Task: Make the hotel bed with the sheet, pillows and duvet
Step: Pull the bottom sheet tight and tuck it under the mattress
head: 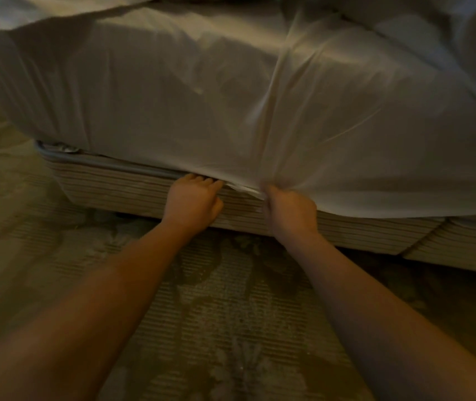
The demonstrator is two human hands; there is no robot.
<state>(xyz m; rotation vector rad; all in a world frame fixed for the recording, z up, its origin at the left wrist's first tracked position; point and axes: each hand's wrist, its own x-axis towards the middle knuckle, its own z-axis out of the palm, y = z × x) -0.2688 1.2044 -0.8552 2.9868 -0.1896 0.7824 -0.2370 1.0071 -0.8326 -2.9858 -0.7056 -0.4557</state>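
Observation:
A white sheet (pixel 173 91) drapes over the side of the mattress and hangs down to the striped bed base (pixel 121 186). My left hand (pixel 193 201) has its fingers pushed into the gap between mattress and base, at the sheet's lower edge. My right hand (pixel 290 211) grips a bunch of the sheet's hem, and taut folds fan up from it. More white bedding (pixel 447 39) lies heaped on top of the bed at the upper right. No pillows show.
Patterned carpet (pixel 216 314) covers the floor in front of the bed. The base's rounded corner (pixel 46 151) with grey piping sits at the left. To the right the sheet's loose hem (pixel 390 215) hangs over the base.

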